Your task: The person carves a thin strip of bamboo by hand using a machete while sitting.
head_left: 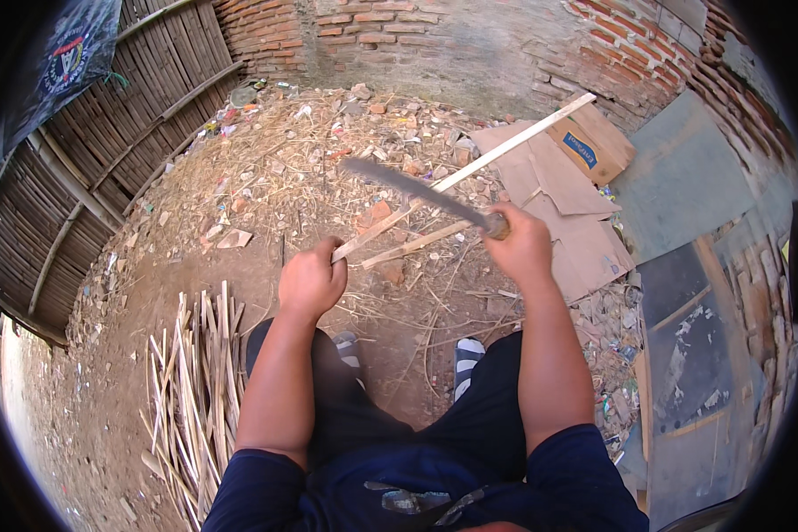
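My left hand [312,280] is closed round the near end of a long pale bamboo strip [516,140]. The strip slants away to the upper right, its far end over a cardboard box. In my right hand [521,246] is the handle of a machete [410,186], whose dark blade points left and lies across the strip in this view. Whether blade and strip touch, I cannot tell. Below them another piece of bamboo [417,244] runs from near my left hand toward my right one; its right end is hidden behind the right hand.
A pile of split bamboo strips [199,390] lies by my left leg. Flattened cardboard [563,226] and a box [598,146] are at the right, beside grey sheets [683,173]. Rubble [301,146] covers the ground before a brick wall [426,53]. A bamboo fence [71,191] stands left.
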`<state>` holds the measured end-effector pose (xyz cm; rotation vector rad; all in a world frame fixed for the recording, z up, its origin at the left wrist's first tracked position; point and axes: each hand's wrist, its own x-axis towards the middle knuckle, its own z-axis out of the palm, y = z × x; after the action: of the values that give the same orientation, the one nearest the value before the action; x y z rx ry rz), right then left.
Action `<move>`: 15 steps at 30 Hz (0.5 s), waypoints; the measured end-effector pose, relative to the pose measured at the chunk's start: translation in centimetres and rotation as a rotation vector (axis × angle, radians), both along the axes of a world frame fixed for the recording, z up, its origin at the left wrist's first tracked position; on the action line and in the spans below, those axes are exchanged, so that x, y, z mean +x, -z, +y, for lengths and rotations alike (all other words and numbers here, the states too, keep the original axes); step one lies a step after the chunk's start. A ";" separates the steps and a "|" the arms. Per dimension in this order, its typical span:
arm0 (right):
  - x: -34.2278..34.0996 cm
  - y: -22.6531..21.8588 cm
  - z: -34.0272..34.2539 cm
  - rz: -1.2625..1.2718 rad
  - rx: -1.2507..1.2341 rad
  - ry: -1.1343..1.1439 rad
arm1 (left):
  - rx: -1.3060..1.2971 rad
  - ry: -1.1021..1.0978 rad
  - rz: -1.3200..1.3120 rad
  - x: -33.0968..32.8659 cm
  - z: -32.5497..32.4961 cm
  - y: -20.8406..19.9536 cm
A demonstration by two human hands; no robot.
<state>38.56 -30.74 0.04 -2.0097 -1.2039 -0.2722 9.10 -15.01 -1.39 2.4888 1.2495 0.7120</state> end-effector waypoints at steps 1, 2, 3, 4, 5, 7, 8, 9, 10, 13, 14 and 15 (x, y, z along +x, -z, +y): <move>1.1 0.2 -0.3 0.089 -0.055 -0.001 | -0.001 -0.014 0.020 -0.2 0.2 0.0; 2.5 0.3 -0.8 0.176 -0.110 -0.004 | -0.001 -0.028 0.038 -0.5 0.5 0.1; 3.8 0.5 -1.4 0.262 -0.168 0.001 | -0.005 -0.035 0.055 -0.5 0.7 0.2; 4.9 1.2 -1.7 0.250 -0.205 -0.022 | -0.008 -0.035 0.061 -0.5 0.7 0.1; 4.6 1.0 -1.7 0.253 -0.208 -0.029 | -0.012 -0.033 0.071 -0.5 0.8 0.2; 2.8 -0.1 -1.3 0.259 -0.216 -0.046 | -0.012 -0.032 0.067 -0.6 0.8 0.3; 1.7 -0.5 -1.2 0.207 -0.217 -0.062 | -0.010 -0.028 0.048 -0.4 0.7 0.5; 0.3 -0.8 -1.0 0.154 -0.217 -0.083 | -0.006 -0.030 0.029 -0.3 0.5 0.6; -0.8 -0.9 -0.8 0.102 -0.217 -0.105 | 0.004 -0.034 0.023 -0.1 0.3 0.6; -2.2 0.4 0.0 -0.096 -0.229 -0.271 | 0.055 -0.052 0.042 0.5 -0.2 0.4; -2.5 0.3 0.0 -0.147 -0.237 -0.272 | 0.082 -0.065 0.079 0.5 -0.2 0.3; -2.2 0.1 0.0 -0.124 -0.243 -0.235 | 0.109 -0.079 0.116 0.5 -0.2 0.2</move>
<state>36.33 -30.73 -0.08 -2.0525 -1.6021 -0.1406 9.56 -15.23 -1.62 2.6137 1.3922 0.6804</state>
